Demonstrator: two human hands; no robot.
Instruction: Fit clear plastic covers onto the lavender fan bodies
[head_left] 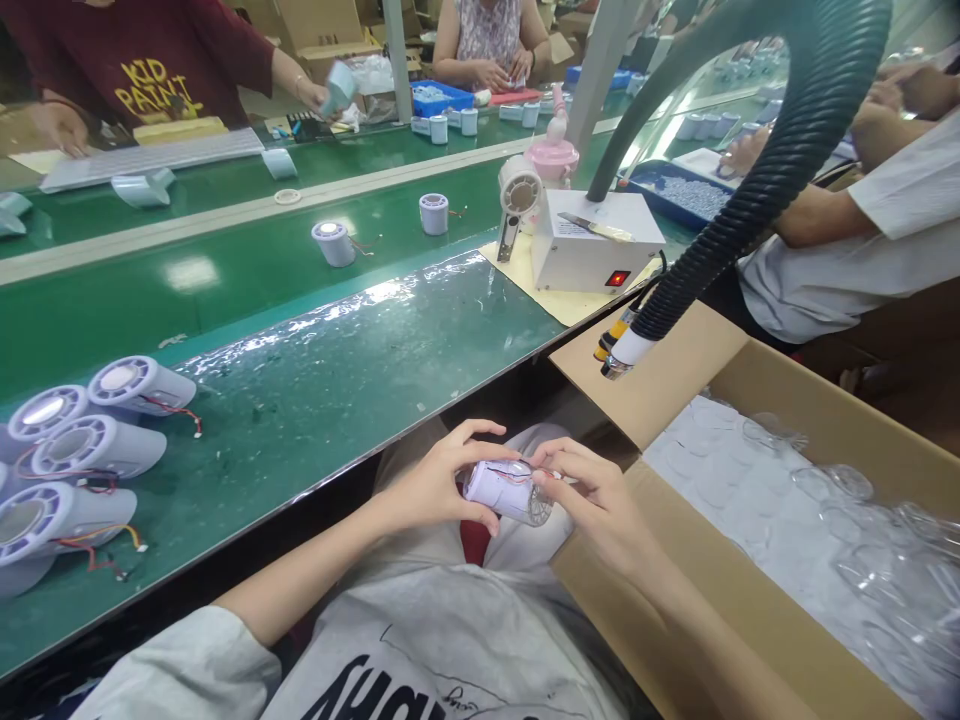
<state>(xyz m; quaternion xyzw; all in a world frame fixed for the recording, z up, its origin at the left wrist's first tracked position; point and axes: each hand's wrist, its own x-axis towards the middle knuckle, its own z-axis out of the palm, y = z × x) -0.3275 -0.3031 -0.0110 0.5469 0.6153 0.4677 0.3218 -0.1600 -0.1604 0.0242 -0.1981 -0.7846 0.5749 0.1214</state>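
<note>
A lilac cylindrical part (501,488) with red and dark wires lies on its side between my hands, above my lap. My left hand (442,480) wraps its thumb and fingers round the part's left end. At the other end, which looks clear or metallic, my right hand (592,490) has its fingers bent against the wires and the rim. Whether those right fingertips pinch a wire or the rim is too small to tell.
Several lilac parts (97,445) with wires rest on the green bench (300,400) at left. Two more (332,243) stand farther back. A white box (596,240) carries a black hose (780,160). An open carton (675,570) holds clear pieces at right. People sit across and at right.
</note>
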